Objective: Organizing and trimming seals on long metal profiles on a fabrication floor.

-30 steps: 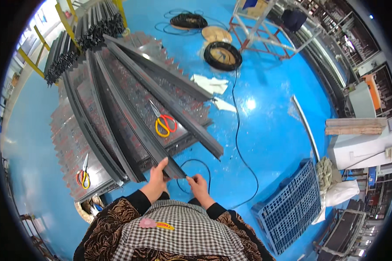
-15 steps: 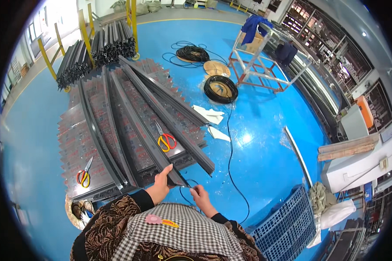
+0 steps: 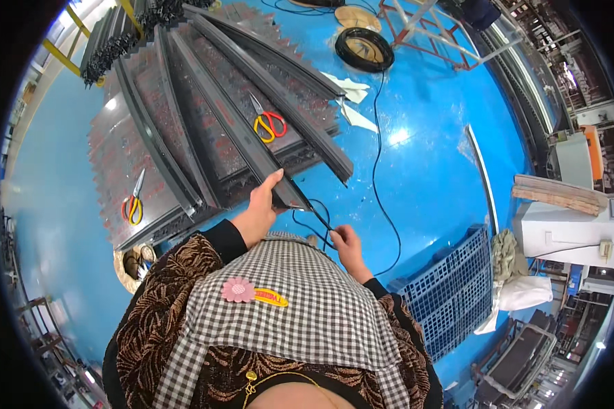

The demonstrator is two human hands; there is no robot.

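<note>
Left hand (image 3: 257,210) gripping near end of long dark-grey, plastic-looking profile (image 3: 245,139), far end toward 11 o'clock. Right hand (image 3: 349,248), 4 o'clock from left, pinching thin black flexible cord (image 3: 320,219). Cord's free past profile end, so imo unfinished; can't tell how much is done.

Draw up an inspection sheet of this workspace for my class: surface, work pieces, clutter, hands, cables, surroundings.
Surface: low grey platform, shiny, jagged-sided.
Work pieces: long dark strip held at its near end; black cord there.
Clutter: two scissors on the platform; white scraps on the floor.
Hands: left hand grips the strip; right hand pinches the cord.
Cables: black line trails from a coil.
Surroundings: blue pallet at right.
</note>
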